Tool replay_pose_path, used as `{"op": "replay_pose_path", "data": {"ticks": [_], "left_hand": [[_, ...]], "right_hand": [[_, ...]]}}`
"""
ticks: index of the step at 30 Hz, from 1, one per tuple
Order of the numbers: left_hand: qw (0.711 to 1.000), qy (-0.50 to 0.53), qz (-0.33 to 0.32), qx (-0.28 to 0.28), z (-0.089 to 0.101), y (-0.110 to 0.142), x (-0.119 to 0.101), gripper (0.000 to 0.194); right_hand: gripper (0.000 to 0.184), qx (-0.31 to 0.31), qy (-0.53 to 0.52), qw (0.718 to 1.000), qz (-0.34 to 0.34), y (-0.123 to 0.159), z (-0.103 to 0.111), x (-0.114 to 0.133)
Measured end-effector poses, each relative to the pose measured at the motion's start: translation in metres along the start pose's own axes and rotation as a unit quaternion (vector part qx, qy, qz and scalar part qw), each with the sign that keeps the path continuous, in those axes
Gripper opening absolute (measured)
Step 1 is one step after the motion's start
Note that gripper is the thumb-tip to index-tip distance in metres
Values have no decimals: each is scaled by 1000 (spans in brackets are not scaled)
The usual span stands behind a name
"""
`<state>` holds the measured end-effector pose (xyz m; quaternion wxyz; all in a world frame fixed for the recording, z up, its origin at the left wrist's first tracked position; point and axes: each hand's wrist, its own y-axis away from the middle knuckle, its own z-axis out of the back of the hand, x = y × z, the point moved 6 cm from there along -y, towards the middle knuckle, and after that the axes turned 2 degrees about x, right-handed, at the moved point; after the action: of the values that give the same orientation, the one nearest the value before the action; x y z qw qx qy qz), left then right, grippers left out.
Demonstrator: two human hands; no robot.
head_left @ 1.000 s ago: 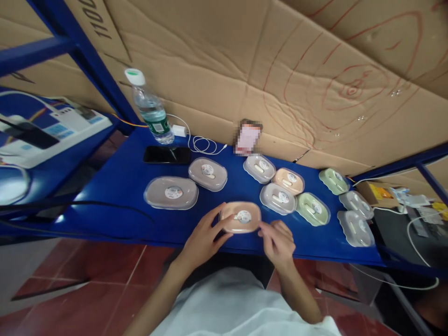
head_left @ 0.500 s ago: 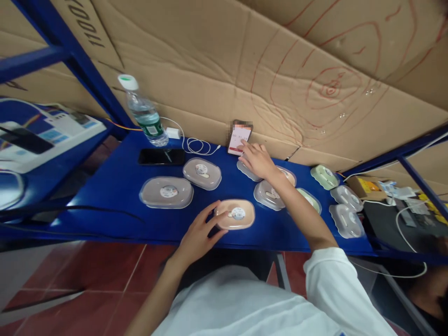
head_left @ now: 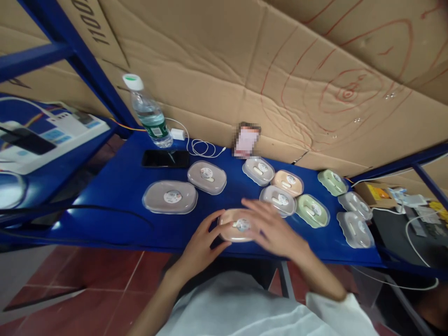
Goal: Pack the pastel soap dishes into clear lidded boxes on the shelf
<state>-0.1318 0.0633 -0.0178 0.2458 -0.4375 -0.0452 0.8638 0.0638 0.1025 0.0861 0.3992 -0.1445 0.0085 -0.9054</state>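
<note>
A peach lunch box with a clear lid [head_left: 235, 225] sits at the near edge of the blue table [head_left: 119, 186]. My left hand [head_left: 203, 241] touches its left end, thumb and fingers spread around the corner. My right hand [head_left: 271, 227] is blurred and hovers over the box's right side, fingers apart, holding nothing. Behind the box, a phone with a lit screen [head_left: 246, 140] leans against the cardboard wall.
Several lidded lunch boxes lie on the table: two grey-brown ones [head_left: 170, 197] at left; white, peach and green ones [head_left: 312, 210] at right. A water bottle [head_left: 150, 115], a dark phone [head_left: 165, 158] and a white charger cable [head_left: 199, 148] sit at the back left.
My right hand went from the peach box to the leaning phone and has now come back over the box. My left hand stayed at the box's left end.
</note>
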Motion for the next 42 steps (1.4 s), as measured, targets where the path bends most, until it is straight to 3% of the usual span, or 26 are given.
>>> {"op": "replay_pose_path", "data": {"ticks": [2,5,7,8,10,13,15,18,21,23,27,31,36,39,42], "left_hand": [[1000,0,12,23,0,1,-2,51],[998,-31,-14,58,11,-1,-10,56],[996,-79,-42,15,35,-4,-13,55],[992,-112,-46,-34,51,-6,-11,55],[974,-185,-10,-129,83,-7,-2,56],[938,-301,77,-157,106,-3,16,55],[918,-353,119,-137,106,5,20,53],[907,-384,133,-106,95,19,11,46],[926,-356,93,-83,77,29,-2,43],[946,-308,59,-83,68,31,-5,43],[970,-212,54,-108,59,22,10,38],[982,-149,42,-108,54,0,22,39],[978,-118,81,-151,57,-16,31,37],[969,-124,112,-180,60,-16,34,40],[952,-173,111,-229,67,-10,30,40]], "right_hand": [[55,-9,-8,1000,-13,31,-30,18],[52,-86,-31,992,-88,65,-65,15],[52,-116,-52,984,-123,78,-78,6],[53,-127,-56,982,-130,82,-81,1],[53,-152,-49,978,-131,84,-80,-8],[53,-177,-28,975,-132,74,-76,-20],[54,-169,-10,975,-141,61,-76,-23],[57,-142,-4,983,-116,46,-80,-15],[57,-125,-24,989,-75,51,-85,-5],[55,-138,-29,986,-92,60,-85,-7],[55,-181,-14,970,-162,68,-86,-16],[56,-189,-6,966,-177,57,-86,-20],[51,-210,-47,957,-196,44,-76,-31],[54,-225,-28,954,-195,39,-72,-32],[49,-279,14,938,-207,45,-70,-27]]}}
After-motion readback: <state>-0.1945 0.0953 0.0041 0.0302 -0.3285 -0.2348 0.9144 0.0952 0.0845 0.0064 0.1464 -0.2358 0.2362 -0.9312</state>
